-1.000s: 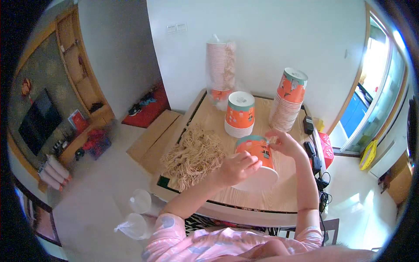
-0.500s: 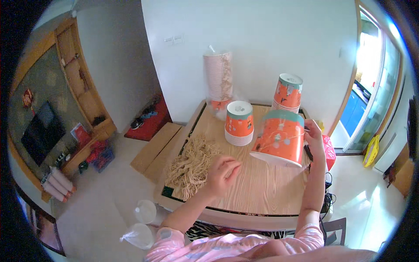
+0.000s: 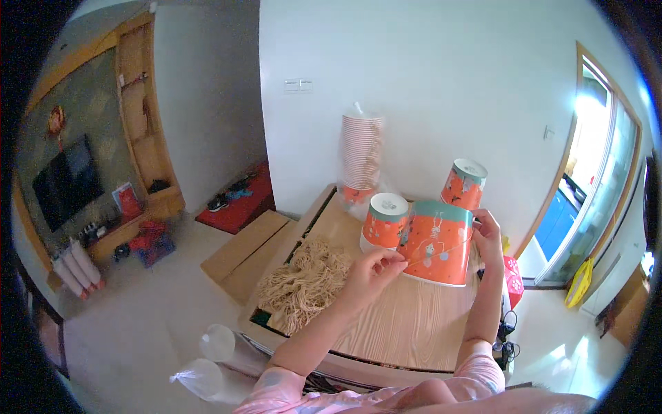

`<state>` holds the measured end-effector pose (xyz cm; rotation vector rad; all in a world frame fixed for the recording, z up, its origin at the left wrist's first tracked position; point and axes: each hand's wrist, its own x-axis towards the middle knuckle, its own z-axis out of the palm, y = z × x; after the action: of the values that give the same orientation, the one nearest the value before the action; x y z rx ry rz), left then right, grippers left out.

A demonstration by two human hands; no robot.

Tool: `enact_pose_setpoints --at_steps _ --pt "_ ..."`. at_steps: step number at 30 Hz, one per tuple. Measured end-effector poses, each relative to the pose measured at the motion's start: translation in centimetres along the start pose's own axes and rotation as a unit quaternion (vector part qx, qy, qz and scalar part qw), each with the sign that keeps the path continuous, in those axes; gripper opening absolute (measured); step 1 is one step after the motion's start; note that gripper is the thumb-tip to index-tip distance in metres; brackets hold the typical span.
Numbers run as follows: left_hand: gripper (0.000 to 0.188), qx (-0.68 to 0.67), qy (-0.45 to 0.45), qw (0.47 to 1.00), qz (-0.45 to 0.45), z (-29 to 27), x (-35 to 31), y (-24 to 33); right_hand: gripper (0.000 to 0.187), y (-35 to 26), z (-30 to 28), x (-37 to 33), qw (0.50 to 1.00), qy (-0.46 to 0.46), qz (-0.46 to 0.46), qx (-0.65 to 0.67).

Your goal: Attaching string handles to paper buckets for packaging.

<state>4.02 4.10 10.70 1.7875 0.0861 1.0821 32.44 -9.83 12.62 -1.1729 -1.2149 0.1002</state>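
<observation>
A large orange paper cup (image 3: 441, 252) with a teal band at the top and a white rim at the bottom is in front of me, upside down. My right hand (image 3: 488, 238) grips its upper right side. Across the cup's printed front runs a thin beige string (image 3: 452, 247). The fingertips of my left hand (image 3: 376, 272) pinch that string by the cup's lower left edge. Whether the cup's rim touches the table, I cannot tell. Left of my left hand lies a loose heap of beige strings (image 3: 307, 283).
Behind the cup stand two shorter stacks of like cups, one at left (image 3: 386, 217) and one at right (image 3: 466, 183). A tall bagged cup stack (image 3: 361, 155) is by the wall. The wooden table (image 3: 393, 324) has a cardboard box (image 3: 252, 252) at its left.
The tilted cup has come upright and lower. My left hand has moved right to the cup's edge and now pinches the string. The whole view has shifted.
</observation>
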Motion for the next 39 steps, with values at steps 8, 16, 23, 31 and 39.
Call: enact_pose_setpoints --at_steps 8,16,23,31,39 --pt "0.014 -0.015 0.002 0.999 -0.030 0.5 1.4 -4.3 0.035 -0.5 1.2 2.2 0.998 -0.041 0.021 -0.053" --pt "0.014 -0.376 0.047 0.914 -0.146 1.8 2.4 -9.3 0.031 -0.6 -1.1 3.4 0.996 -0.028 0.037 -0.074" --pt "0.012 -0.087 0.137 0.981 -0.108 5.7 0.2 -19.1 0.022 -3.4 -5.3 7.5 0.959 0.057 -0.095 -0.262" --pt "0.039 0.380 -0.022 0.924 -0.038 11.2 -8.3 -28.8 0.030 -4.1 -10.2 16.1 0.739 0.107 -0.153 -0.647" --pt "0.045 0.437 -0.038 0.896 -0.074 11.3 -8.0 -28.7 0.030 2.5 -13.4 20.2 0.729 0.089 -0.157 -0.660"
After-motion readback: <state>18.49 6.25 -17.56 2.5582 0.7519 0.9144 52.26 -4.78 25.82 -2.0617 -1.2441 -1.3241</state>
